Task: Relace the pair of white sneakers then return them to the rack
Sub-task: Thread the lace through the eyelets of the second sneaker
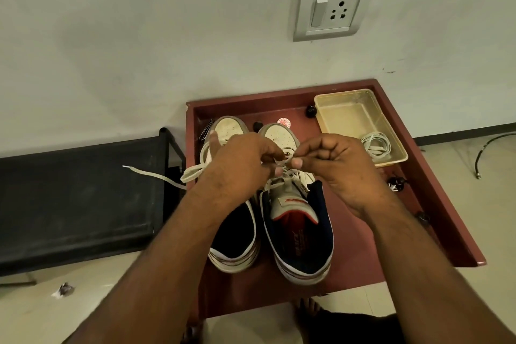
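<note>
Two white sneakers [268, 204] sit mid-tray [435, 204], toes toward its far edge, and as left hand [240, 165] and right hand [335, 165] each pinch the lace [192, 172] over the right shoe, both should draw evenly, keeping it flat.

The left hand [237, 165] hides the left sneaker's [234, 234] eyelets and tongue.

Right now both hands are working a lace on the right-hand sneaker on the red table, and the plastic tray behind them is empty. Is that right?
Not quite. In the head view the plastic tray is not empty: a coiled white lace lies in its near corner. The rest stands: the left hand and right hand pinch a lace over the right-hand sneaker on the red table.
</note>
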Demonstrator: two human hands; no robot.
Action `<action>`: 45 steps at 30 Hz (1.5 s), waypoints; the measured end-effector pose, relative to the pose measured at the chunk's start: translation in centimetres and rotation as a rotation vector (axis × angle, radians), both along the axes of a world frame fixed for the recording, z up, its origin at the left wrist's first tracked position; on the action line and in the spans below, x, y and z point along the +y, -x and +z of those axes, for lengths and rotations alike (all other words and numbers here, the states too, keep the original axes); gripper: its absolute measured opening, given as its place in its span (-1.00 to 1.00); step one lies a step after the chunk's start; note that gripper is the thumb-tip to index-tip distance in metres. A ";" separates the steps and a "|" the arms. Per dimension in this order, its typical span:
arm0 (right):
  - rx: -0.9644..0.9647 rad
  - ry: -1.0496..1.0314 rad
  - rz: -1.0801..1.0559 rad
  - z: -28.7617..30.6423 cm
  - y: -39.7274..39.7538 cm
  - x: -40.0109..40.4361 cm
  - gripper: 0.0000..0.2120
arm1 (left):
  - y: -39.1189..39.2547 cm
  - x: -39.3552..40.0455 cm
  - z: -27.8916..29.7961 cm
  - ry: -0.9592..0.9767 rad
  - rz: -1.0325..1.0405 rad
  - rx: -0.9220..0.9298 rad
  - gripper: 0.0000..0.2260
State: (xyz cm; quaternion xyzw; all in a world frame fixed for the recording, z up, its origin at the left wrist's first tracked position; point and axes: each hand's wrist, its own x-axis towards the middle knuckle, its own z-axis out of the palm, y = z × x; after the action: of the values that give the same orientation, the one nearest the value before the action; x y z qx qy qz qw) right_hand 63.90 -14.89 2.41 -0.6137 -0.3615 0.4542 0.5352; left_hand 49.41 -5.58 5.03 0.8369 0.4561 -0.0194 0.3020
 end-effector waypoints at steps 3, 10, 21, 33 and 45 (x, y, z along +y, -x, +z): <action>-0.008 0.029 0.015 -0.3 0.4 0.2 -0.85 | 0.2 -0.3 -0.7 0.133 -0.009 -0.133 -0.87; -0.553 0.306 0.028 -0.3 0.7 0.0 -0.87 | -0.6 -0.7 -1.6 -0.005 0.043 -0.015 -0.83; -1.055 0.748 0.221 0.4 3.5 -0.1 -0.67 | -1.0 -1.8 -1.8 -0.194 -0.039 0.273 -0.84; -0.365 0.479 -0.118 -2.4 2.2 0.2 -0.81 | -0.9 -1.7 -2.6 -0.233 0.026 0.275 -0.89; -0.124 0.362 -0.139 -2.1 2.2 0.0 -0.89 | -0.9 -2.1 -3.4 -0.184 0.106 -0.001 -0.61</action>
State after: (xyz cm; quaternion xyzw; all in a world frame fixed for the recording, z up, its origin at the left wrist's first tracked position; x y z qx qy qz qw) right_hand 61.65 -14.85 0.31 -0.7500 -0.2633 0.4351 0.4229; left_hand 50.32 -7.64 1.60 0.8358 0.4996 0.0388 0.2245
